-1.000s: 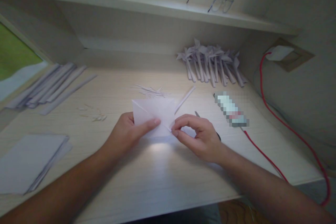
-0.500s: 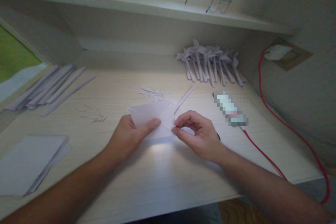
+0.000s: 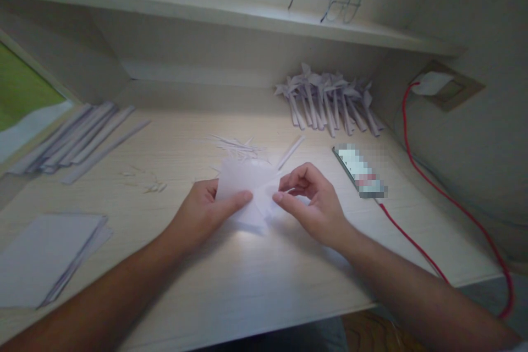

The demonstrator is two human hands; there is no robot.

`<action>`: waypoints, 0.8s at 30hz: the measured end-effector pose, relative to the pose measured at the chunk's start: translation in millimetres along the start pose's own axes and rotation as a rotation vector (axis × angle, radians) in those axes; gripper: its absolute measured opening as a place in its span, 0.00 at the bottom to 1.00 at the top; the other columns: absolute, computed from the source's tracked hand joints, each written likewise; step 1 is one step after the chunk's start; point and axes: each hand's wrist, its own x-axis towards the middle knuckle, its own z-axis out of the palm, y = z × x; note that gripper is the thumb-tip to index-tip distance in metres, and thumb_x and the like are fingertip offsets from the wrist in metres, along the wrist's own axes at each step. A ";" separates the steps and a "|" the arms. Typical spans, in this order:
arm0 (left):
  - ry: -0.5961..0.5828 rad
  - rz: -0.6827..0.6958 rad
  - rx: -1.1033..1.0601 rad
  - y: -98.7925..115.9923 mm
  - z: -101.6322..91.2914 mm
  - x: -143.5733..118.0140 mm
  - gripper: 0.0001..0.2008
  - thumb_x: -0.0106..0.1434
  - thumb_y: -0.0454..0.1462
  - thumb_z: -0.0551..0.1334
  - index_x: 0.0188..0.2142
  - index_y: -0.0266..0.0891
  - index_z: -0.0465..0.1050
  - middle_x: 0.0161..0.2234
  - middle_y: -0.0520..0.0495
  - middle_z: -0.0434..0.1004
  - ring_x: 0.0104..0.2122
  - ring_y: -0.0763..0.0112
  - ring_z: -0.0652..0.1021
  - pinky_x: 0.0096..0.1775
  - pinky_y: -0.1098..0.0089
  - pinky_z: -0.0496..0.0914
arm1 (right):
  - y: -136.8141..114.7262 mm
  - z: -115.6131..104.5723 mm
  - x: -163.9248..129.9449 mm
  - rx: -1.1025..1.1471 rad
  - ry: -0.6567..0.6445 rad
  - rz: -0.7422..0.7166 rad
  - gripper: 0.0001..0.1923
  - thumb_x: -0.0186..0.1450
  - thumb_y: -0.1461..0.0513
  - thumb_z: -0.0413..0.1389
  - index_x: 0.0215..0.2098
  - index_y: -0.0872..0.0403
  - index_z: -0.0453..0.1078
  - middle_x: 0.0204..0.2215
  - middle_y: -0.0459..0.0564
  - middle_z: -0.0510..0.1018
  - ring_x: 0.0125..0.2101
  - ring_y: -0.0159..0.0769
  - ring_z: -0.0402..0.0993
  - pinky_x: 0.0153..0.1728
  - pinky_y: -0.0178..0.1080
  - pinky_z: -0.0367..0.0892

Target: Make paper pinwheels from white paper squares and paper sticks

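Note:
A white folded paper square [image 3: 243, 181] is held just above the pale wooden desk [image 3: 247, 275] at its middle. My left hand [image 3: 202, 212] grips its left side, thumb pressed on top. My right hand [image 3: 311, 203] pinches the paper's right corner between thumb and forefinger. The paper is blurred, so its folds are hard to read.
A pile of finished paper pinwheels [image 3: 330, 102] lies at the back right. Paper strips [image 3: 78, 137] lie at back left, a stack of sheets [image 3: 45, 253] at front left, thin offcuts [image 3: 239, 146] behind the hands. A phone [image 3: 358, 170] on a red cable [image 3: 416, 137] lies right. Glasses [image 3: 330, 3] sit on the shelf.
The paper has been turned and refolded between my hands; its flat upright face has given way to a crumpled, tilted shape. My right hand has risen slightly and moved toward the paper.

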 end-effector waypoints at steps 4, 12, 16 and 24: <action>-0.218 0.000 0.107 -6.3 -2.4 2.3 0.16 0.49 0.48 0.72 0.21 0.37 0.81 0.20 0.47 0.78 0.20 0.68 0.73 0.22 0.72 0.62 | -1.7 -0.7 3.9 0.057 0.019 -0.023 0.11 0.63 0.63 0.66 0.39 0.50 0.68 0.34 0.44 0.76 0.35 0.33 0.74 0.36 0.36 0.69; -0.086 0.035 -0.150 -12.7 -9.6 5.3 0.13 0.54 0.44 0.74 0.34 0.38 0.83 0.32 0.46 0.84 0.31 0.61 0.81 0.34 0.67 0.73 | 2.6 1.7 3.6 0.095 -0.014 0.068 0.03 0.62 0.64 0.66 0.36 0.52 0.79 0.33 0.47 0.83 0.34 0.35 0.78 0.38 0.38 0.71; -0.101 0.019 -0.136 -13.7 -8.6 4.7 0.14 0.57 0.46 0.72 0.35 0.38 0.83 0.33 0.44 0.85 0.32 0.59 0.82 0.35 0.66 0.73 | 0.8 1.2 0.7 0.106 -0.045 0.119 0.07 0.63 0.63 0.65 0.40 0.51 0.81 0.35 0.48 0.84 0.35 0.36 0.79 0.38 0.39 0.72; -0.090 0.034 -0.065 -3.5 -8.5 1.7 0.15 0.57 0.46 0.71 0.37 0.38 0.81 0.33 0.45 0.84 0.31 0.61 0.79 0.33 0.68 0.72 | -8.3 -4.0 -1.0 -0.009 -0.185 -0.078 0.14 0.64 0.70 0.58 0.45 0.51 0.80 0.38 0.49 0.82 0.39 0.36 0.78 0.41 0.40 0.71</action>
